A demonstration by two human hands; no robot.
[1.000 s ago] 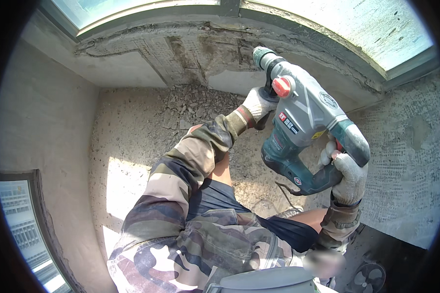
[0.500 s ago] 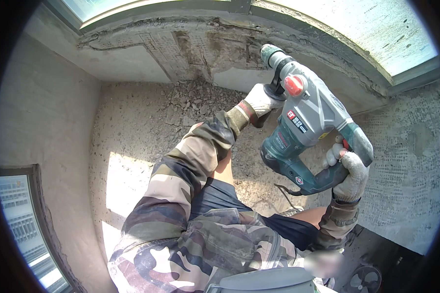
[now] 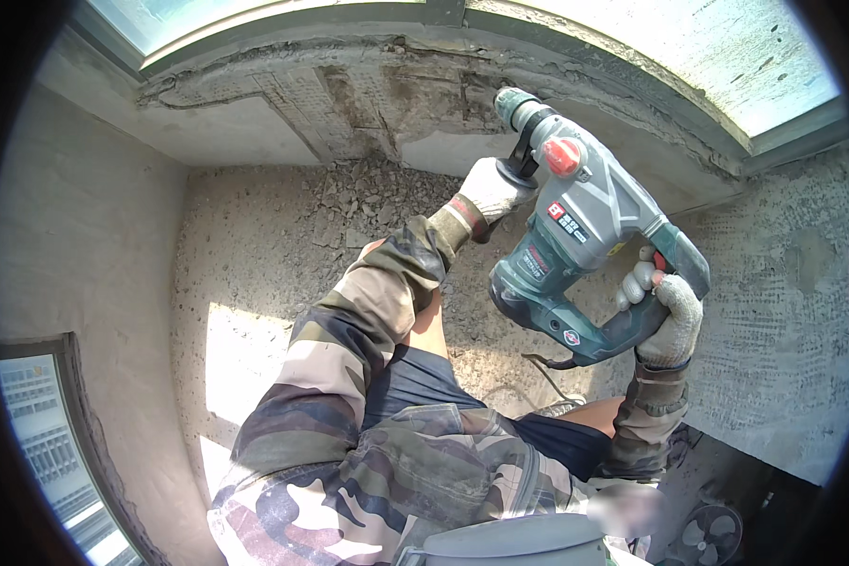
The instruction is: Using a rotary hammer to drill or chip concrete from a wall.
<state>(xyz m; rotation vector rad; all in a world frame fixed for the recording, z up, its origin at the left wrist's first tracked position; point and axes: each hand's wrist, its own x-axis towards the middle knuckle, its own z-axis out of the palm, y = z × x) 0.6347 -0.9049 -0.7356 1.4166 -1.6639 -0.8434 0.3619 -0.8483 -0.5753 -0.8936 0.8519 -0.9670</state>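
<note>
A grey and teal rotary hammer drill (image 3: 590,208) with a red knob is held up at the right of the middle, its nose aimed at the broken wall below the window. My left hand (image 3: 492,191), in a pale work glove, is closed round the black side handle (image 3: 523,160) near the nose. Wrapped round the rear grip is my gloved right hand (image 3: 668,316), its fingers by the red trigger. The bit, if there is one, cannot be made out. A dark cord (image 3: 547,373) leaves the lower end of the grip.
Below the window frame (image 3: 585,52), the chipped wall (image 3: 358,99) has lost its plaster in patches. Broken rubble (image 3: 373,198) lies at its foot. Plain walls stand left and right (image 3: 774,283). A fan (image 3: 710,531) is at the lower right, and a second window (image 3: 52,443) at the left.
The drill and both hands have shifted slightly left in the picture, and the surroundings have moved a little too. Both grips are unchanged.
</note>
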